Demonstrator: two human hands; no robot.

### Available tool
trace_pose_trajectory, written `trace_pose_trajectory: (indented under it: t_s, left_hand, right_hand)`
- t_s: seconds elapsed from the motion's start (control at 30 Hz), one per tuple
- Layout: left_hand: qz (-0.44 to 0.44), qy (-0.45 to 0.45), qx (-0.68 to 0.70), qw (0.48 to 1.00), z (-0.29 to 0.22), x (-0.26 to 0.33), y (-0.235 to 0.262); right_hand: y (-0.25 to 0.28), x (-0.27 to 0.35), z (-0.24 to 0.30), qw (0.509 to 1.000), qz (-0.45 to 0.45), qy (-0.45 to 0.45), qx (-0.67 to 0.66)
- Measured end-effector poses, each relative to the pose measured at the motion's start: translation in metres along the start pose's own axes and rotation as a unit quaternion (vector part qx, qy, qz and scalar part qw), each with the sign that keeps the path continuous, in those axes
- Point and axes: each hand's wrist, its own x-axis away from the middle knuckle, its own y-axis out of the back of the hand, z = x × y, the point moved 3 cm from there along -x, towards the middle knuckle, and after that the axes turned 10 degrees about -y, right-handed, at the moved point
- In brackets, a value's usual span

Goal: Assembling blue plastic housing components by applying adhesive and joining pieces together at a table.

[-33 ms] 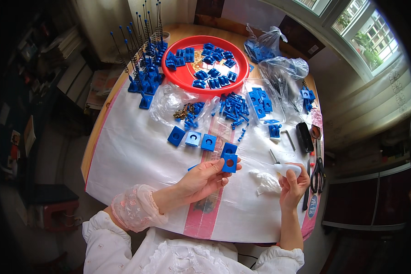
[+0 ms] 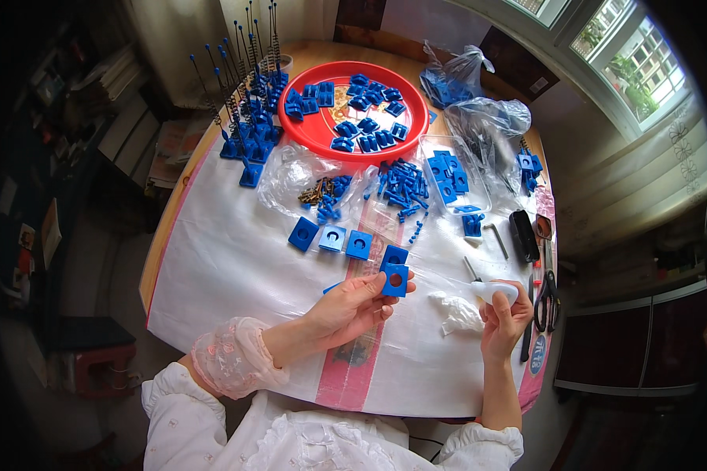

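Observation:
Between my left thumb and fingers is a blue square plate with a round hole; my left hand is closed on its edge. Just behind it, another blue holed plate shows, overlapped by the held one. My right hand grips a smooth white tool with a thin grey tip, the tip pointing away and to the left; its exact kind is unclear. Crumpled white tissue lies left of that hand. Beyond my left hand, several blue holed plates sit in a row.
A red round tray with blue parts stands at the back. Blue pegs, brass-coloured screws and a clear box lie before it. Spring-stemmed blue pieces stand far left. Scissors, a hex key and a black case lie right.

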Motion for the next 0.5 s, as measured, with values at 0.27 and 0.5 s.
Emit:
trace_pose_trajectory:
  t_s: [0.27, 0.5]
  left_hand:
    - [0.004, -0.005, -0.001, 1.0, 0.0005, -0.0002, 0.0009]
    - [0.002, -0.004, 0.002, 1.0, 0.0002, 0.0, 0.0002]
  right_hand:
    - [0.0014, -0.0001, -0.0009, 1.0, 0.003, 0.001, -0.004]
    - [-0.0003, -0.0007, 0.0002, 1.0, -0.005, 0.0, -0.009]
